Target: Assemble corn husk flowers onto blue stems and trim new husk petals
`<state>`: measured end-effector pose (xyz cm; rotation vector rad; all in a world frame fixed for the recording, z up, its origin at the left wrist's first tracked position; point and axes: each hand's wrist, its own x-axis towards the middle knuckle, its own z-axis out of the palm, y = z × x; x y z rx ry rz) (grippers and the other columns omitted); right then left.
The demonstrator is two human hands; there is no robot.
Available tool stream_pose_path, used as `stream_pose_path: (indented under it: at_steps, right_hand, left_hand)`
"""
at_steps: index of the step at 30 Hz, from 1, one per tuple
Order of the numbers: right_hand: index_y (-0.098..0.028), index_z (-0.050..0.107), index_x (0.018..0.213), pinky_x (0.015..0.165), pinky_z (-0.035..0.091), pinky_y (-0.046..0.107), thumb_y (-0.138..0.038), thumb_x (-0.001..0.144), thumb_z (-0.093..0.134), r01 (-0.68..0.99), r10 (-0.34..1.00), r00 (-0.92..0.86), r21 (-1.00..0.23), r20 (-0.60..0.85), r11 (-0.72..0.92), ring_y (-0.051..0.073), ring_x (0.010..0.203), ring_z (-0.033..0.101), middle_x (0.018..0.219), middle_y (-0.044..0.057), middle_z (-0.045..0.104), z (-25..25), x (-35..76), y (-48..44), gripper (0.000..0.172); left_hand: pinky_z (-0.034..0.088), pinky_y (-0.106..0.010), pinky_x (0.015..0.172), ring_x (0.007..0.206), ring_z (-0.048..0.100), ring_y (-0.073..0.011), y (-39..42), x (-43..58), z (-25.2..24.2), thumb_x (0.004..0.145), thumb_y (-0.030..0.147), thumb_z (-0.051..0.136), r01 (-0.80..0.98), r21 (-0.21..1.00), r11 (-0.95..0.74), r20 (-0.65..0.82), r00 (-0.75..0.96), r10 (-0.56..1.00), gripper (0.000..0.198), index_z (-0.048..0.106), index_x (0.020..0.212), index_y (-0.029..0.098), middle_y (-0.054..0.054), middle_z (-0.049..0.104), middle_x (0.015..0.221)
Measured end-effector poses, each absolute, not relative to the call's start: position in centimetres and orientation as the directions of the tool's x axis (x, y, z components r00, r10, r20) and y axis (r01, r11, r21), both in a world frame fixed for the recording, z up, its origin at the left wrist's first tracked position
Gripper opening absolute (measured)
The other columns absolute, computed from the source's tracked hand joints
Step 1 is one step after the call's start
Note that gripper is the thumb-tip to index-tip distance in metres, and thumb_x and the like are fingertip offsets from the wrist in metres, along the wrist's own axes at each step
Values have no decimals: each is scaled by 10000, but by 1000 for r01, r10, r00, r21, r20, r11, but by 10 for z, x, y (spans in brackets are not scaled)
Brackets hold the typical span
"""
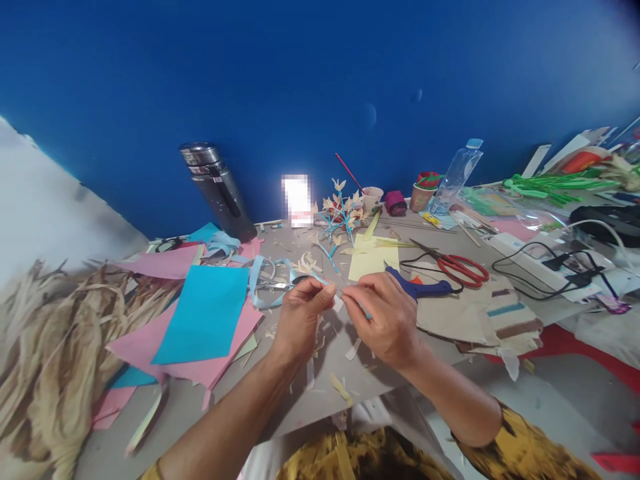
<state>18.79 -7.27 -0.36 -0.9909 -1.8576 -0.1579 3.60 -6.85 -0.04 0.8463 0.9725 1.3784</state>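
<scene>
My left hand [300, 320] pinches a thin light-blue stem [321, 279] between thumb and forefinger above the middle of the table. Close by on the right, my right hand [384, 320] is closed with thumb and forefinger together at the stem's near end; its fingertips hide what lies between them. Behind the hands stands a spray of cream-coloured paper-like flowers [340, 207] on light-blue stems. A yellow paper sheet [373, 257] lies just beyond my right hand. Beside that hand rest a blue-handled glue gun [425, 288] and red-handled scissors [463, 269].
Blue paper [203, 320] lies over pink sheets at left, near a bundle of dried husks [65, 373]. A dark thermos [220, 190] stands against the blue wall. Paper cups, a plastic bottle [457, 177] and a power strip [545, 267] with cables are at right.
</scene>
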Motion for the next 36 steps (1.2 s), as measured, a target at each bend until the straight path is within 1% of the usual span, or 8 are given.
stream_pose_path:
  at_steps: [4,7,13,16,19,22,29,36]
  right_hand:
    - [-187,704,816,613,408,273,-239,858,629,446,853,-89,-745,515,496,134,652,516,784,30,612,2,187,-72,100]
    - [-170,655,748,504,305,227,-339,812,677,50,974,-213,-995,75,88,91,543,392,630,-30,495,8,190,-69,183]
    - [-140,574,714,456,121,168,-360,687,785,-424,754,-612,-705,-241,-569,35,516,257,718,-20,474,4,198,-68,306]
    - [-147,589,719,453,140,191,-474,779,702,-392,859,-473,-825,-198,-406,51,507,262,688,-19,469,-2,202,-75,351]
    - [-168,597,706,486,261,230,-414,854,637,-3,987,-131,-996,89,89,86,522,348,643,-19,485,-6,203,-82,290]
    - [-188,638,840,621,390,268,-240,858,620,482,868,-15,-757,496,441,128,614,477,775,16,606,-8,198,-83,58]
    - [-206,640,941,673,418,289,-131,889,578,746,641,-174,-325,747,581,189,778,617,842,48,690,-5,181,-73,110]
    - [-199,669,863,692,419,287,-207,923,577,648,663,-112,-452,740,613,172,750,605,798,54,699,-4,179,-75,110]
  left_hand:
    - [406,-253,696,666,495,-104,-68,35,-1,671,304,828,-340,939,-43,27,-52,998,188,689,701,182,13,625,749]
    - [412,-256,699,691,503,-113,-69,35,-2,680,289,822,-315,946,-72,62,-43,997,157,706,720,191,8,632,764]
    - [426,-266,700,696,532,-118,-69,35,1,670,292,834,-334,940,-73,68,-27,997,175,710,738,189,2,637,777]
    - [415,-260,673,629,508,-105,-67,34,5,660,340,842,-377,926,-23,-5,-73,997,226,684,703,184,22,594,665]
    - [411,-260,660,608,499,-106,-65,33,6,641,348,851,-448,894,4,-35,-61,998,286,621,618,180,33,557,610]
    - [411,-264,664,610,496,-112,-66,34,5,656,349,838,-448,893,33,-53,-32,998,296,602,597,179,31,546,584]
    - [408,-263,652,583,477,-96,-69,38,5,638,339,851,-478,873,97,-110,1,994,302,602,608,170,32,551,598]
    - [411,-257,644,577,475,-91,-69,38,2,610,323,866,-482,871,95,-125,-30,992,303,604,605,171,41,534,582]
